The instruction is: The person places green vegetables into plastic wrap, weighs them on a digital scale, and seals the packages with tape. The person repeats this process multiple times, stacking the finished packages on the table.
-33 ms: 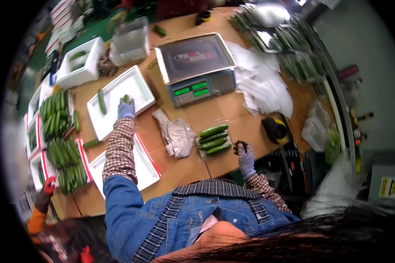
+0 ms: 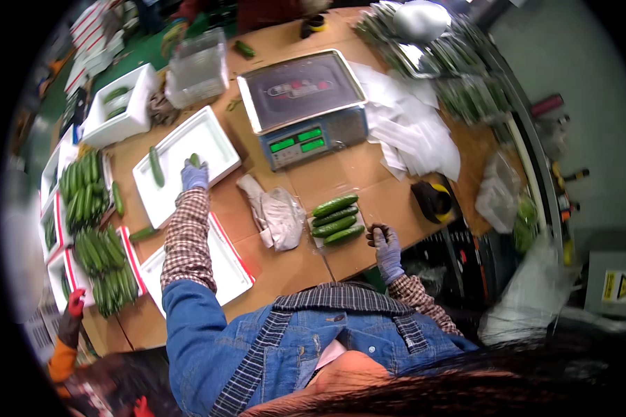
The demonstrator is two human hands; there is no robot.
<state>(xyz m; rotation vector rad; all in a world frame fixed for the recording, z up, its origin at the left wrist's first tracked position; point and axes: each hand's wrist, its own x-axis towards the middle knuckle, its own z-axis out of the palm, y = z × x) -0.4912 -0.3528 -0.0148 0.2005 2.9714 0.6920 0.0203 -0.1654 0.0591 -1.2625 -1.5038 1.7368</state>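
My left hand (image 2: 195, 177), in a grey-blue glove, reaches over a white foam tray (image 2: 219, 139). Its fingers are closed on a cucumber (image 2: 194, 160), whose end shows past the fingertips. Another cucumber (image 2: 156, 167) lies in the same tray, at its left side. My right hand (image 2: 385, 249), gloved with dark fingertips, hovers near the table's front edge, its fingers loosely bent and apart with nothing seen in them. Just left of it, several cucumbers (image 2: 335, 218) lie side by side on a small white tray, with clear film about them.
A scale (image 2: 302, 97) with green displays stands beyond the cucumbers. White sheets (image 2: 421, 142) and a tape roll (image 2: 432, 201) lie to the right. Crumpled plastic (image 2: 279, 215) is in the middle. Cucumber piles (image 2: 87, 187) and a foam box (image 2: 122, 104) stand left. A co-worker's red-gloved hand (image 2: 75, 302) is lower left.
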